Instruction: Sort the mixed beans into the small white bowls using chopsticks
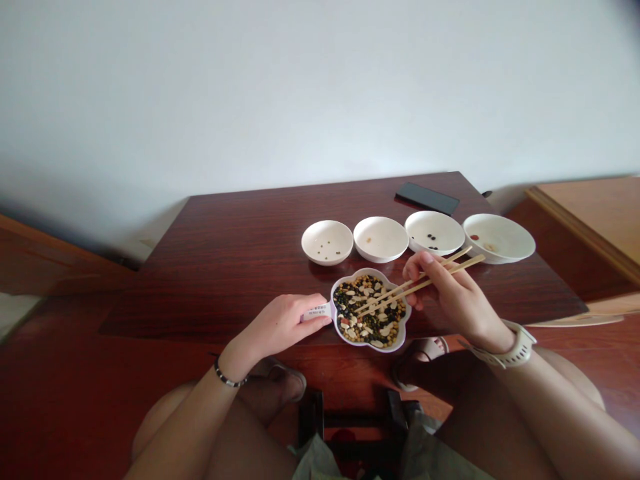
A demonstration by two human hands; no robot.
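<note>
Our left hand [285, 325] pinches the labelled handle of the flower-shaped dish [395, 345] of mixed beans and seeds, which sits at the near edge of the worktop [240, 267]. Our right hand [453, 297] grips the chopsticks [440, 270], tips down in the mix. Four white bowls [327, 241] line up just behind.
</note>
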